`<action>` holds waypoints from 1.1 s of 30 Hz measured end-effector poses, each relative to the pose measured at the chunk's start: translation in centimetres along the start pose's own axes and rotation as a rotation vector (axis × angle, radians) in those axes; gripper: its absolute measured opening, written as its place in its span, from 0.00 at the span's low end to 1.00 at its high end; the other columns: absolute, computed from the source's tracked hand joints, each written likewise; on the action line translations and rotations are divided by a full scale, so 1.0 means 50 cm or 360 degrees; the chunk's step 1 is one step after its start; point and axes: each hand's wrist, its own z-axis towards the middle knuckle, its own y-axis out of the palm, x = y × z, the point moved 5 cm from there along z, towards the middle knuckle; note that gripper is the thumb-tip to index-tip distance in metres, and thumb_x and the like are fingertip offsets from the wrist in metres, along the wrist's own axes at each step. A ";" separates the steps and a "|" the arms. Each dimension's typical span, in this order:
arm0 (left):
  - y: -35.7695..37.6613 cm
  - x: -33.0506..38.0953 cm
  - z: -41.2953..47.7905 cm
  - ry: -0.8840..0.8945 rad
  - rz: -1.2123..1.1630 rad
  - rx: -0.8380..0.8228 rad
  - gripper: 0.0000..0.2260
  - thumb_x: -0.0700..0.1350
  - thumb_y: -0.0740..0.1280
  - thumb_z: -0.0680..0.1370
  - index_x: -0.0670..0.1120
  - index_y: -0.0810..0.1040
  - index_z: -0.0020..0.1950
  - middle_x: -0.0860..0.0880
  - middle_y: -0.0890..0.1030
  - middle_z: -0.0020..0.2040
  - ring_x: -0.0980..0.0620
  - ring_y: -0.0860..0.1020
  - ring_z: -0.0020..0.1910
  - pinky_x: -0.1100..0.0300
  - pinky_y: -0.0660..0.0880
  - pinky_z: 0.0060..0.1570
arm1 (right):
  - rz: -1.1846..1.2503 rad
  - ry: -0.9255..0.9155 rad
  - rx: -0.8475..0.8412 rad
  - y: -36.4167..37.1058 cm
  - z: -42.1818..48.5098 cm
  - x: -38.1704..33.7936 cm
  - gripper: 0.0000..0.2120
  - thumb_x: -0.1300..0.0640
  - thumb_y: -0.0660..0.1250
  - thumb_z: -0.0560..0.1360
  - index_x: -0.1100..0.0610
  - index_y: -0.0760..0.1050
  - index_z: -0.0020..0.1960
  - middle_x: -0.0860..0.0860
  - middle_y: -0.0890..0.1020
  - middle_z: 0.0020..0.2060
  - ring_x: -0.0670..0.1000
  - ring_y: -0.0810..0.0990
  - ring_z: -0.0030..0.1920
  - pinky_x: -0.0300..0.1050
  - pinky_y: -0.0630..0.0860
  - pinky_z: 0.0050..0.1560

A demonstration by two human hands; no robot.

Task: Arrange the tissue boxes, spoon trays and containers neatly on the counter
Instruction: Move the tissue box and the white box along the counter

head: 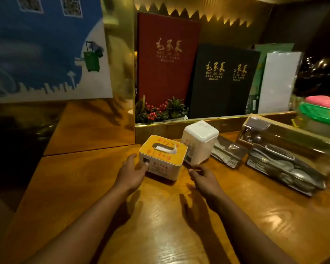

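Wooden desk carries everything. Off to the right of the fingers, well apart: two metal spoon trays, long axes running diagonally away from the person.

White tissue box stands beyond the right fingertips, just past them. Orange-topped tissue box sits directly ahead of the left fingers — its near left face touching them.

Left hand: fingers spread and pressed against that box's side, thumb on its front face, not wrapped around it. Right hand: loosely curled, holding nothing, just short of the box's right corner.

Left hand is nearer — likely both hands close on the orange-topped box next.
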 end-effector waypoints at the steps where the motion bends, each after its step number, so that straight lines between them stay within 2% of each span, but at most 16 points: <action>1: 0.003 -0.001 0.010 -0.0024 -0.0019 0.0035 0.28 0.54 0.66 0.80 0.53 0.61 0.79 0.43 0.67 0.77 0.41 0.69 0.73 0.40 0.72 0.66 | 0.0061 0.0022 0.0008 0.006 0.012 0.002 0.21 0.53 0.65 0.83 0.53 0.69 0.75 0.53 0.77 0.62 0.51 0.79 0.54 0.53 0.82 0.56; 5: 0.029 0.007 0.022 -0.0165 -0.0223 0.0141 0.24 0.52 0.66 0.80 0.50 0.64 0.75 0.42 0.75 0.69 0.42 0.76 0.65 0.43 0.76 0.61 | 0.0168 -0.0056 0.0083 0.034 0.064 0.001 0.20 0.51 0.63 0.83 0.50 0.68 0.75 0.54 0.74 0.72 0.57 0.76 0.68 0.62 0.77 0.66; 8: 0.070 0.018 0.015 -0.0263 -0.0476 0.0084 0.25 0.52 0.67 0.79 0.52 0.62 0.73 0.44 0.80 0.65 0.43 0.79 0.61 0.42 0.77 0.59 | 0.0292 -0.0047 0.0103 0.056 0.090 0.005 0.22 0.47 0.62 0.83 0.50 0.67 0.76 0.54 0.73 0.74 0.58 0.74 0.71 0.63 0.77 0.66; 10: 0.089 0.021 0.019 -0.0275 -0.0537 0.0117 0.32 0.60 0.69 0.73 0.58 0.59 0.72 0.47 0.78 0.67 0.44 0.78 0.63 0.39 0.77 0.60 | 0.0357 -0.0045 0.0098 0.064 0.102 0.012 0.23 0.46 0.62 0.83 0.50 0.66 0.76 0.55 0.74 0.73 0.58 0.76 0.70 0.62 0.79 0.65; 12: 0.100 0.011 0.040 -0.0282 -0.0461 0.0212 0.40 0.70 0.67 0.63 0.64 0.56 0.72 0.50 0.75 0.70 0.44 0.77 0.65 0.38 0.77 0.59 | 0.0404 -0.0049 0.0085 0.066 0.107 0.014 0.24 0.47 0.63 0.83 0.50 0.65 0.76 0.56 0.75 0.72 0.58 0.77 0.68 0.61 0.80 0.63; 14: 0.108 0.001 0.066 -0.0327 -0.0327 0.0311 0.43 0.74 0.64 0.60 0.64 0.55 0.71 0.49 0.73 0.70 0.43 0.76 0.65 0.38 0.76 0.59 | 0.0405 -0.0045 0.0042 0.066 0.110 0.017 0.23 0.49 0.63 0.83 0.51 0.64 0.77 0.56 0.76 0.71 0.58 0.78 0.68 0.58 0.81 0.61; 16: 0.100 0.018 0.067 -0.0360 -0.0176 0.0396 0.40 0.71 0.66 0.65 0.61 0.57 0.73 0.48 0.71 0.71 0.42 0.74 0.67 0.38 0.75 0.61 | 0.0394 -0.0052 0.0003 0.065 0.116 0.022 0.24 0.50 0.64 0.83 0.52 0.64 0.77 0.56 0.76 0.71 0.58 0.77 0.68 0.56 0.82 0.60; 18: 0.090 0.027 0.071 -0.0354 -0.0079 0.0475 0.33 0.63 0.70 0.73 0.57 0.60 0.73 0.48 0.70 0.71 0.42 0.73 0.67 0.39 0.75 0.61 | 0.0391 -0.0058 -0.0035 0.068 0.119 0.023 0.24 0.50 0.65 0.82 0.51 0.64 0.76 0.55 0.75 0.72 0.58 0.77 0.69 0.56 0.81 0.61; 22: 0.071 0.027 0.085 -0.0348 -0.0251 0.0476 0.18 0.53 0.68 0.79 0.55 0.65 0.65 0.50 0.76 0.59 0.49 0.78 0.52 0.48 0.80 0.49 | 0.0424 -0.0071 -0.0126 0.073 0.127 0.023 0.24 0.49 0.67 0.81 0.49 0.66 0.75 0.54 0.75 0.72 0.57 0.76 0.69 0.61 0.79 0.65; 24: 0.058 0.025 0.089 -0.0310 -0.0315 0.0494 0.17 0.51 0.67 0.80 0.53 0.66 0.67 0.48 0.77 0.59 0.53 0.77 0.47 0.54 0.78 0.42 | 0.0412 -0.0067 -0.0183 0.072 0.132 0.020 0.25 0.49 0.68 0.81 0.49 0.66 0.75 0.54 0.75 0.72 0.58 0.76 0.69 0.62 0.78 0.65; 29: 0.034 0.015 0.073 -0.0266 -0.0344 0.0525 0.22 0.51 0.67 0.80 0.53 0.67 0.74 0.49 0.79 0.56 0.52 0.79 0.47 0.52 0.80 0.44 | 0.0365 -0.0109 -0.0309 0.076 0.152 0.016 0.21 0.56 0.72 0.78 0.53 0.68 0.68 0.55 0.77 0.66 0.56 0.79 0.64 0.57 0.82 0.60; 31: 0.030 0.004 0.065 -0.0249 -0.0336 0.0508 0.21 0.52 0.68 0.80 0.52 0.70 0.72 0.50 0.79 0.55 0.52 0.79 0.48 0.51 0.81 0.46 | 0.0350 -0.0129 -0.0357 0.080 0.161 0.017 0.17 0.57 0.73 0.78 0.51 0.71 0.63 0.55 0.78 0.65 0.56 0.79 0.63 0.58 0.82 0.60; 33: 0.026 -0.009 0.058 -0.0235 -0.0327 0.0531 0.18 0.54 0.69 0.78 0.52 0.74 0.67 0.46 0.79 0.60 0.49 0.80 0.53 0.48 0.82 0.48 | 0.0338 -0.0167 -0.0381 0.080 0.171 0.017 0.13 0.56 0.73 0.78 0.46 0.74 0.59 0.54 0.79 0.65 0.56 0.79 0.64 0.59 0.81 0.61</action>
